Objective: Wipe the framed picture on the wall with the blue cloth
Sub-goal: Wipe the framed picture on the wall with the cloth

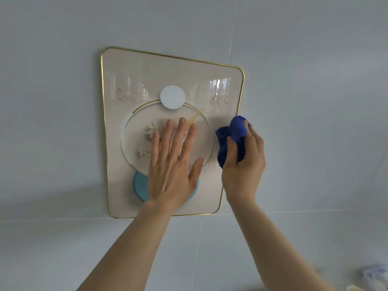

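The framed picture [126, 76] hangs on the pale wall, a beige glossy panel with a thin gold rim, a white disc, a large ring with small flowers and a light blue disc low down. My left hand [173, 162] lies flat on the glass over the ring, fingers spread, and covers part of the blue disc. My right hand [244, 164] grips the bunched dark blue cloth [231, 137] against the picture's right side, near its gold edge.
The grey tiled wall [315, 101] surrounds the frame, with thin seams running below and to the right. A blurred pale object [375, 274] shows at the bottom right corner.
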`<state>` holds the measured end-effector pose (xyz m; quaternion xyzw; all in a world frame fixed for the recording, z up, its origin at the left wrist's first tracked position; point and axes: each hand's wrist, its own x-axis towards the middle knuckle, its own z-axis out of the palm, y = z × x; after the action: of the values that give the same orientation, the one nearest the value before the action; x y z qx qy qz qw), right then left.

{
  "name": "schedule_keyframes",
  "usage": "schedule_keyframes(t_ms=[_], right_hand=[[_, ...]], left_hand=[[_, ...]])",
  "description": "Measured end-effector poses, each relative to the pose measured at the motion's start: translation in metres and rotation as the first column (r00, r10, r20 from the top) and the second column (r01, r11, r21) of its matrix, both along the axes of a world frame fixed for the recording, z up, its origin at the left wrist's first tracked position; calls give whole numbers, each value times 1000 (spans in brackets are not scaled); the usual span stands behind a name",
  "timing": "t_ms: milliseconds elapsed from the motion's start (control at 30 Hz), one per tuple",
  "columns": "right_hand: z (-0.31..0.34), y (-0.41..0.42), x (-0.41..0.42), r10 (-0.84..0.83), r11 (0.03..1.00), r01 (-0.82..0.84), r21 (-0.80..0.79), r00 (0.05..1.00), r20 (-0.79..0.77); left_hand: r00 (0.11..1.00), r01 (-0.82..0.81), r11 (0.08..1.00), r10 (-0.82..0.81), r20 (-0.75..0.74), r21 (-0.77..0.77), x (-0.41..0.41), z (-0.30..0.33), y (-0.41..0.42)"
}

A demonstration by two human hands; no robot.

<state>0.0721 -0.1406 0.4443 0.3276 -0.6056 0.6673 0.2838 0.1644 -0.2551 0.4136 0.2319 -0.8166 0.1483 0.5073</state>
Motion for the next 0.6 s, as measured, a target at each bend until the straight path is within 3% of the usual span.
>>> schedule_keyframes(t_ms=[100,233,600], right_hand=[[-3,-17,-14,-56,998,61,27,985,-165],[-14,-37,-29,-128,980,175,97,922,-365],[-33,-62,-49,-241,938,338,77,796,-556]], left_hand=[[993,-115,992,116,32,-48,-11,-1,-12],[988,-156,985,156,-5,-79,-21,-7,-28],[986,-155,976,143,-85,-153,-35,-15,-45]])
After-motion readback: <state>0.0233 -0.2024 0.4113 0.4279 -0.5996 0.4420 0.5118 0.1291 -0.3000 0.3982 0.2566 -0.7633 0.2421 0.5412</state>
